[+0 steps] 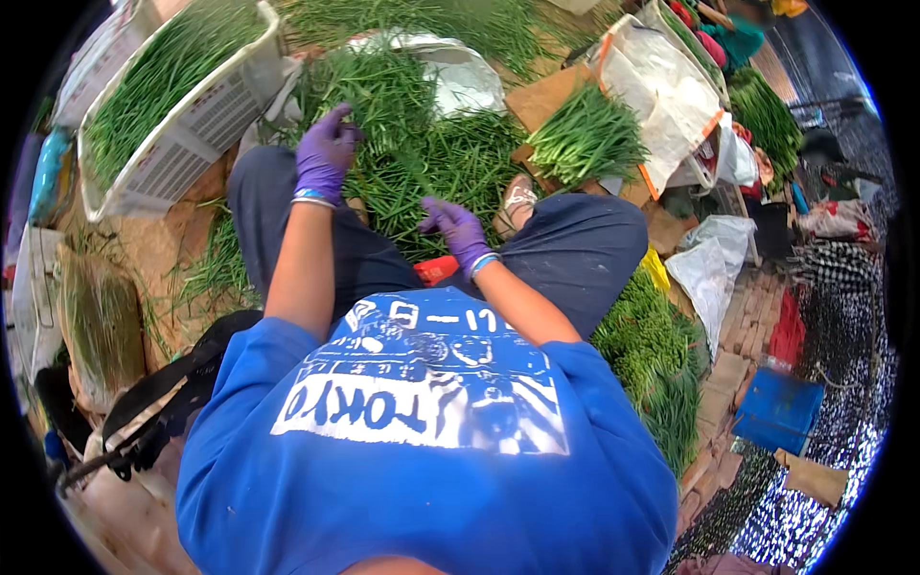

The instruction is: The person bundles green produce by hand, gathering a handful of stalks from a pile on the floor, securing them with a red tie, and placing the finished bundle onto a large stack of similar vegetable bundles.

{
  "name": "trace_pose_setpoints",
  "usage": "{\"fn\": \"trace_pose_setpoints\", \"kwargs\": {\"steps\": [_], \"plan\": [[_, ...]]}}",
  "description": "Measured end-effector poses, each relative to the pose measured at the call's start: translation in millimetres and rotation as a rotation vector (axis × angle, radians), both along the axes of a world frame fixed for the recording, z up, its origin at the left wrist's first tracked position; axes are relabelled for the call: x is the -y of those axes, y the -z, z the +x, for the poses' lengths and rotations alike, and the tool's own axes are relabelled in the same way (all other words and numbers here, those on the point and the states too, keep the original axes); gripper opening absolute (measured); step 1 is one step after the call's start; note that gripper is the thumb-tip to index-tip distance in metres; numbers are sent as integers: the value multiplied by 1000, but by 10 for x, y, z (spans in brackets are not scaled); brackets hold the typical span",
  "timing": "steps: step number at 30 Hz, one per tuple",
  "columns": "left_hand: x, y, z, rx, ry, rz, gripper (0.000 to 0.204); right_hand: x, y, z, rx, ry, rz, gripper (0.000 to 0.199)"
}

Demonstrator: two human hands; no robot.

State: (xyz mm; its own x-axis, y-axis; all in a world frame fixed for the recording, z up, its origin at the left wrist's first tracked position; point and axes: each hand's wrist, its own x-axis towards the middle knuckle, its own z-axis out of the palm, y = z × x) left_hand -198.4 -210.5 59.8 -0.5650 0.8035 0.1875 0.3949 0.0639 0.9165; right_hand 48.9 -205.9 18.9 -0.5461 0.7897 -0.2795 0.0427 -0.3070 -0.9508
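Note:
Both my hands wear purple gloves and hover over a loose heap of long, thin green stalks (436,158) that look like chives, spread between my legs. At the heap's left side, my left hand (326,151) has its fingers apart, and I see nothing in it. My right hand (458,230) is lower, near my right knee, its thumb and forefinger spread over the heap's near edge. Some green between the hands is blurred. To the right, a neat bundle of the same greens (589,136) rests on a brown board (544,96), its pale ends toward me.
A white crate (206,129) full of greens stands at left, with a wrapped bundle (101,321) nearer. Beside my right leg lies a pile of greens (637,335). White sacks (661,81), a blue container (778,409) and another person (738,38) are on the right.

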Motion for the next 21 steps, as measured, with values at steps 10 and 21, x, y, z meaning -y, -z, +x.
{"fn": "trace_pose_setpoints", "kwargs": {"steps": [10, 21], "plan": [[-218, 419, -440, 729, -616, 352, 28, -387, -84, -37, 222, 46, 417, 25], [-312, 289, 897, -576, 468, -589, 94, -1974, 95, 1120, -227, 620, -584, 32]]}}
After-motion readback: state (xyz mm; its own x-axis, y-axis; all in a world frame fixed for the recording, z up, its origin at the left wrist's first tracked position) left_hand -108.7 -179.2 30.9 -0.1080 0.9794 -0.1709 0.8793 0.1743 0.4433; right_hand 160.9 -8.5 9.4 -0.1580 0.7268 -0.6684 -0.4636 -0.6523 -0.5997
